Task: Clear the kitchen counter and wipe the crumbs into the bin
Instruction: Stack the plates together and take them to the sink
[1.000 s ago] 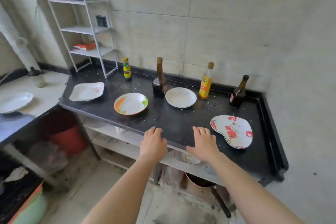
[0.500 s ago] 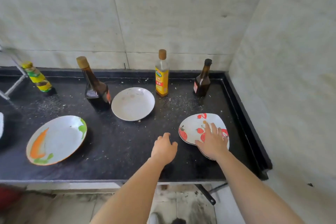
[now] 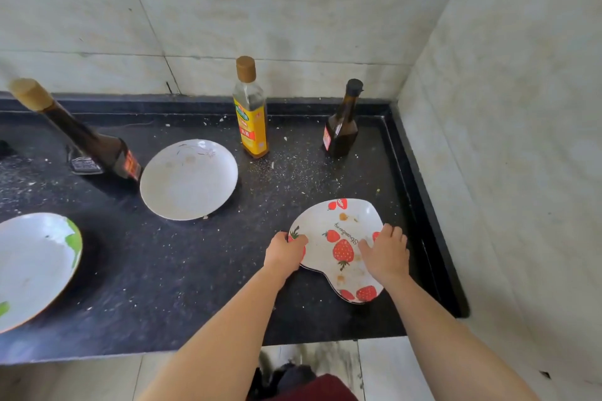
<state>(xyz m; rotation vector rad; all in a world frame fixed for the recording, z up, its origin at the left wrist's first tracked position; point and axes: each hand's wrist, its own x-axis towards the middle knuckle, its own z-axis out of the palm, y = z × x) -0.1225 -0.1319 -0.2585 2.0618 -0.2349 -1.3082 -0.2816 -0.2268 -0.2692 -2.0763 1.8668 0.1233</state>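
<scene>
Heart-shaped white plate with red strawberries [image 3: 338,238] lies near the front right corner of the crumb-strewn black stone counter [image 3: 195,270], held between both hands. The left hand [image 3: 284,254] clasps its left rim, thumb over the edge. The right hand [image 3: 386,255] curls its fingers round the right rim, thumb lying on the plate's face. Behind stand a yellow-labelled oil bottle [image 3: 250,120] and a dark brown sauce bottle [image 3: 342,127].
</scene>
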